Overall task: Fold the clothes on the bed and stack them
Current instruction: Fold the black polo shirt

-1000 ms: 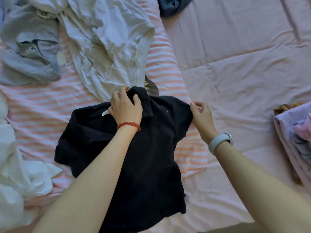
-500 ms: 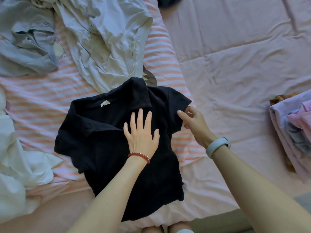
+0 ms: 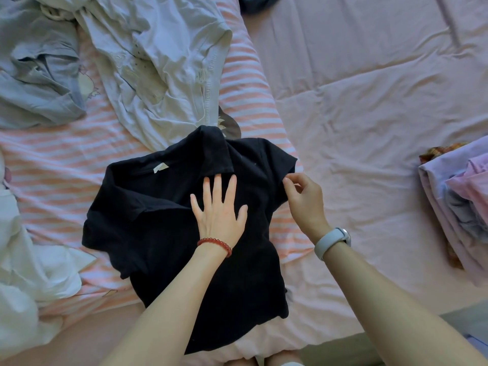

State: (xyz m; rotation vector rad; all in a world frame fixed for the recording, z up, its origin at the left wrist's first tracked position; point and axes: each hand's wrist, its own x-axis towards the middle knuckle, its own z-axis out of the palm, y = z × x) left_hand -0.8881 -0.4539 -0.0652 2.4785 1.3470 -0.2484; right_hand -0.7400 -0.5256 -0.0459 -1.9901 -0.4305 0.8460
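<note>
A black collared shirt [image 3: 163, 228] lies spread on the bed, collar towards the far side, its hem hanging over the near edge. My left hand [image 3: 220, 208], with a red bead bracelet, rests flat on the shirt's chest, fingers spread. My right hand [image 3: 303, 196], with a pale watch on the wrist, pinches the edge of the shirt's right sleeve between thumb and fingers. A stack of folded lilac and pink clothes [image 3: 459, 204] sits at the right edge of the bed.
A crumpled white garment [image 3: 163, 62] lies beyond the shirt, a light blue one [image 3: 37, 83] at far left, white cloth [image 3: 23, 281] at near left. A pink-striped sheet [image 3: 52, 154] lies under them. The plain pink bedsheet [image 3: 369, 101] stretches to the right.
My left hand let go of the collar and came down flat on the shirt's chest. My right hand slid from the sleeve's outer corner to pinch its edge.
</note>
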